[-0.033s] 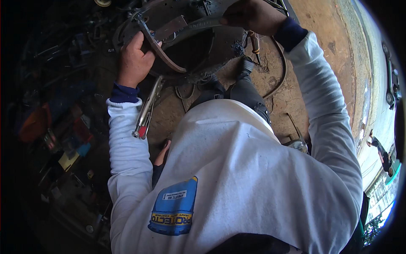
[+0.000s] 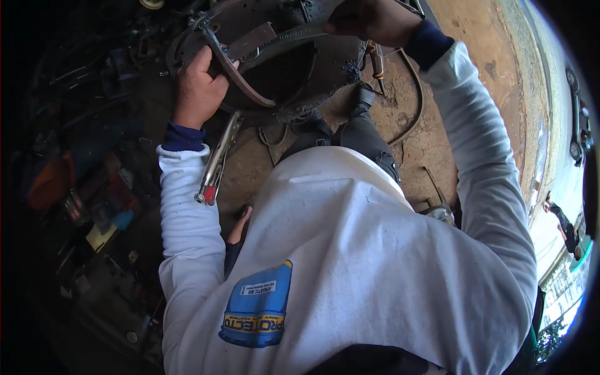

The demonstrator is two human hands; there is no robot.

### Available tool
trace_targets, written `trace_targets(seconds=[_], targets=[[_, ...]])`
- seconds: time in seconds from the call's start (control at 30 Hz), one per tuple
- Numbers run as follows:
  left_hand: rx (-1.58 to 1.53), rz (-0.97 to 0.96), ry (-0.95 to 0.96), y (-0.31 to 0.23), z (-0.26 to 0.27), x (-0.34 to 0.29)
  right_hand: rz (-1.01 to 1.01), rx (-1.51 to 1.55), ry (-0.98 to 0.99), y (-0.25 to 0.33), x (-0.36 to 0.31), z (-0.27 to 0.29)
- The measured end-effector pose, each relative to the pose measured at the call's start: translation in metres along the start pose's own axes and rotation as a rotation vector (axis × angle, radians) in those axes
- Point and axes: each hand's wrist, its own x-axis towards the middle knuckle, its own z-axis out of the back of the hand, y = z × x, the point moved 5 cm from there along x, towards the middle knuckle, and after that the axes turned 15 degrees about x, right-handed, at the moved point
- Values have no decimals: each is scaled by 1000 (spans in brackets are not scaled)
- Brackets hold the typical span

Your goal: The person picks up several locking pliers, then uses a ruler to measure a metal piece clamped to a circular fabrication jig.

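My left hand is closed around a curved metal strip, thumb and fingers on either side of it. Beside the strip a flat brownish metal plate sticks out. Both lie over a dark round metal workpiece with a large opening. At the upper right, my right hand has its fingers pinched together at the workpiece, by the end of a grey band with markings. Whatever is between these fingertips is hidden. Locking pliers hang from the workpiece's near edge, near my left wrist.
A tool with a brownish-yellow handle hangs at the workpiece's right side. A cable curves over the brown ground. Dark clutter with an orange object fills the left. Another person is far off at the right.
My right hand and cuff have shifted very slightly upward. My left hand has stayed in place on the curved metal strip.
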Motion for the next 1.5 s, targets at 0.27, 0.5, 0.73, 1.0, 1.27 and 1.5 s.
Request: trace_targets(seconds=[0.27,0.5,0.73,1.0,1.27,1.5], targets=[[66,-46,-60,-5,5,5,-269,-156,94,-19,54,25],[34,-19,-39,-1,4,-2,-160,-136,-360,24,-37,-78],[6,-37,-34,0,1,-2,-250,116,-499,44,-82,-142],[29,-42,-3,1,0,0,-39,-8,-469,37,-75,-72],[39,-36,4,3,-1,-2,3,-178,-159,23,-17,-27],[-9,-41,-28,-1,1,2,170,-113,122,-13,37,13]])
